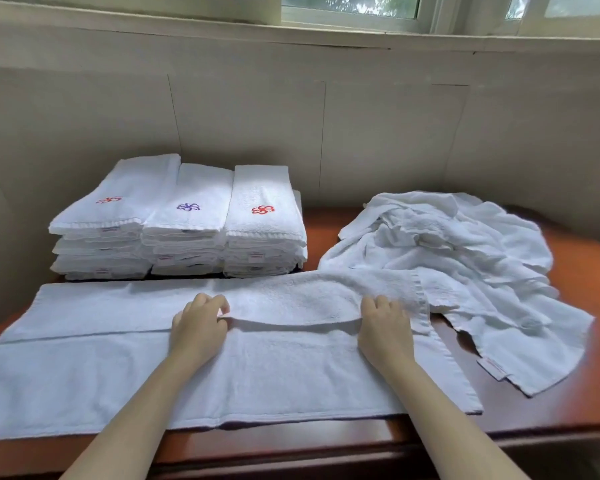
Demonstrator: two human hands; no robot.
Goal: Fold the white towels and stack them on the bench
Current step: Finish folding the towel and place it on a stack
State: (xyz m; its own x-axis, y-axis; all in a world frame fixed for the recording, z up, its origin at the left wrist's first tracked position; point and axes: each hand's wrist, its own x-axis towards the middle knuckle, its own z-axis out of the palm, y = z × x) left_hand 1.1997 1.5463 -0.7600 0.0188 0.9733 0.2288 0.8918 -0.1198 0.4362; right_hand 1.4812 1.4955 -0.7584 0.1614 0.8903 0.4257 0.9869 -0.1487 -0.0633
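The white towel (pixel 153 368) lies spread on the bench (pixel 499 420), long axis running left-right, while left hand (pixel 200 327) and right hand (pixel 385 327) apparently pinch its folded-over far edge near mid-width, unfolded length extending leftward.

A spread towel (pixel 118 368) is laid along the front edge of the bench (pixel 568 403), from the left end to past the middle. Its far half is folded toward the front. Both hands, the left hand (pixel 200 327) and the right hand (pixel 385 329), are placed on the fold line. Behind it, at the back left corner, three stacks of folded towels (pixel 177 223) are set side by side. At the back right, a heap of loose towels (pixel 458 258) is found, touching the spread towel's right end.
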